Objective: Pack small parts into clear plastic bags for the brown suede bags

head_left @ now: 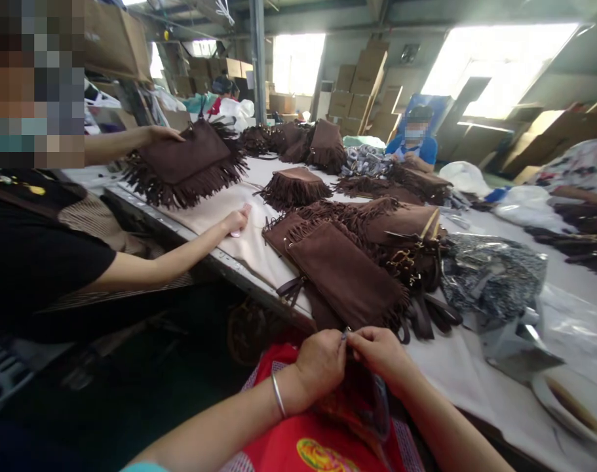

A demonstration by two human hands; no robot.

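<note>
My left hand (322, 360) and my right hand (379, 357) meet at the table's near edge, above my lap. Both are closed, fingertips pinched together around a tiny greyish piece that I cannot make out. Just beyond them lies a dark brown flat fringed bag (347, 269), its near corner close to my fingertips. Whether the pinched piece is part of that bag is unclear. Below my hands, dark material and some clear plastic partly cover my red apron (283, 446). More fringed brown bags (401, 226) with gold-coloured hardware are heaped behind the flat one.
At left, a co-worker's hand (165, 134) holds a fringed bag (185, 154); the other hand (236, 221) rests on the white-covered table. Crumpled clear plastic (495, 272) and a tape roll (573, 406) are at right. Other people sit farther back, near stacked cartons (357, 92).
</note>
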